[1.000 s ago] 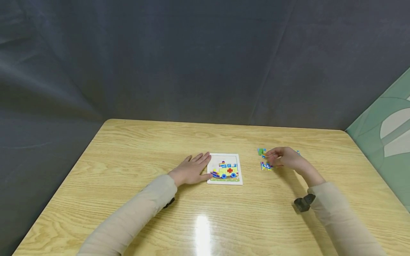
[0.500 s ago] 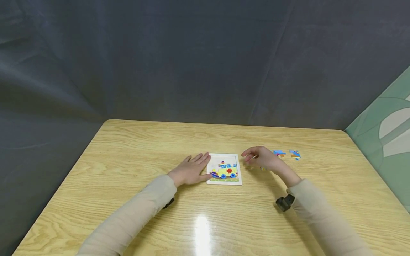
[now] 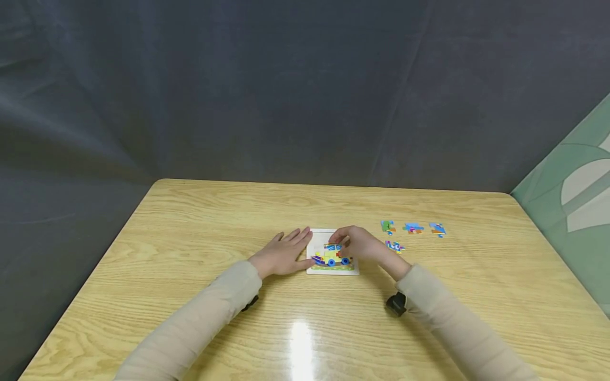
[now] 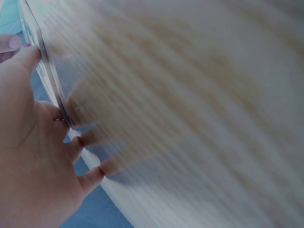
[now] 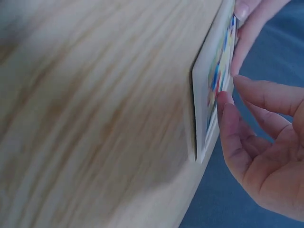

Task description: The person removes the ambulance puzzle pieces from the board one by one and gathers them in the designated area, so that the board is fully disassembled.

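In the head view a square white puzzle board (image 3: 316,236) lies on the table, with a yellow ambulance picture in its lower part. My left hand (image 3: 281,255) lies beside it, fingers spread, with fingertips and thumb on its left side. The left wrist view shows the left thumb (image 4: 23,59) over the board's edge. Above the ambulance, my right hand (image 3: 358,244) reaches over the board from the right with bent fingers. In the right wrist view its fingertips (image 5: 224,98) are at the picture's surface; no piece shows between them, but the spot is partly hidden.
Several loose puzzle pieces lie right of the board: a green one (image 3: 387,226), a blue-pink one (image 3: 413,228), a blue one (image 3: 437,228) and a purple-blue one (image 3: 395,246). A dark curtain (image 3: 267,106) hangs behind the wooden table (image 3: 214,211).
My right hand has moved left, from the loose pieces onto the puzzle board, uncovering the pieces. The left hand has stayed in place at the board's left side.
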The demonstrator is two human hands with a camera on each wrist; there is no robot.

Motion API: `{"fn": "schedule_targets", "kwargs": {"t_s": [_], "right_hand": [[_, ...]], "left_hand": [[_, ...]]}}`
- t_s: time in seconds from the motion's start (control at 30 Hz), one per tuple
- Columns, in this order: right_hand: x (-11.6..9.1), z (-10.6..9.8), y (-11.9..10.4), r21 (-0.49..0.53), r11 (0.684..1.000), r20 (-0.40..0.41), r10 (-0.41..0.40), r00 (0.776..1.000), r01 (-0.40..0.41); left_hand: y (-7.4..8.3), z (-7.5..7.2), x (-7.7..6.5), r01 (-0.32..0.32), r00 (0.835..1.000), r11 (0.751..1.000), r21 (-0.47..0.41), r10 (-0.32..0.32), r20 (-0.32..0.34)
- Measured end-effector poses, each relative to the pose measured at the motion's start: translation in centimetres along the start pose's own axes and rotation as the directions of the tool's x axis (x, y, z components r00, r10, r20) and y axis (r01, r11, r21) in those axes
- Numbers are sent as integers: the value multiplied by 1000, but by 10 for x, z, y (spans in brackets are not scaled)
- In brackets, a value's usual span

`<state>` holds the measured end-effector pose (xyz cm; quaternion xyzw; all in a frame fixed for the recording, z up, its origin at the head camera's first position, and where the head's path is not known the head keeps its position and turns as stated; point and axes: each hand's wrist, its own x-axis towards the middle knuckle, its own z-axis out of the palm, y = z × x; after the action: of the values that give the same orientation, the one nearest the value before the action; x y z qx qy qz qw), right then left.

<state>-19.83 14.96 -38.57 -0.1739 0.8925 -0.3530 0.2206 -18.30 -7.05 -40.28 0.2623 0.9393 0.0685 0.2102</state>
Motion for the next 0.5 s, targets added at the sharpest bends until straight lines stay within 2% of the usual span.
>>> {"fn": "schedule_targets", "kwargs": {"t_s": [0.23, 0.5], "right_hand": [[3, 6, -6, -127, 990, 25, -56, 998, 59], [5, 3, -7, -163, 979, 56, -118, 991, 125]], "left_hand": [[0, -1, -1, 0, 1000, 1000, 5, 0, -2], [1, -1, -1, -8, 1000, 1000, 9, 8, -10]]}}
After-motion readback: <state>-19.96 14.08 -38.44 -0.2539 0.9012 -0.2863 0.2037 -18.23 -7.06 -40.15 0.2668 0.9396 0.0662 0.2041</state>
